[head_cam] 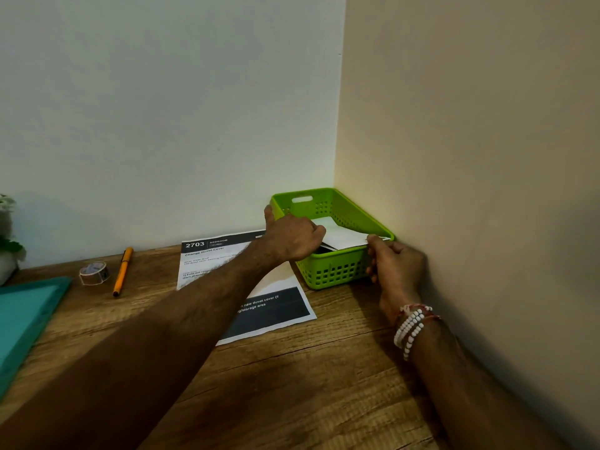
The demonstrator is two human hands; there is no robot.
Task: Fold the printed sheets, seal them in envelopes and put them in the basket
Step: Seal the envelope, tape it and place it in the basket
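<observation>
The white envelope (341,237) lies inside the green basket (334,274), tilted, its near edge riding up on the front rim with a darker piece just showing beneath it. My left hand (292,237) reaches over the basket's near-left corner, knuckles up, thumb sticking up towards the wall and fingers curled down onto the envelope's left end. The fingertips are hidden under the hand, so the left grip seems clamped on the envelope, though I can't be sure. My right hand (399,264) sits at the basket's near-right corner: the thumb is on top of the envelope's right corner at the rim, the fingers are curled against the front wall, and the grip pinches paper and rim together. A bead bracelet (410,326) circles that wrist.

The basket stands on the wooden table (308,384), tucked into the corner where the two walls meet. A printed sheet (276,306) lies flat just left of it, under my outstretched left forearm. Further left are an orange pen (122,271), a tape roll (94,272), a teal tray (22,319) and a plant pot (6,254).
</observation>
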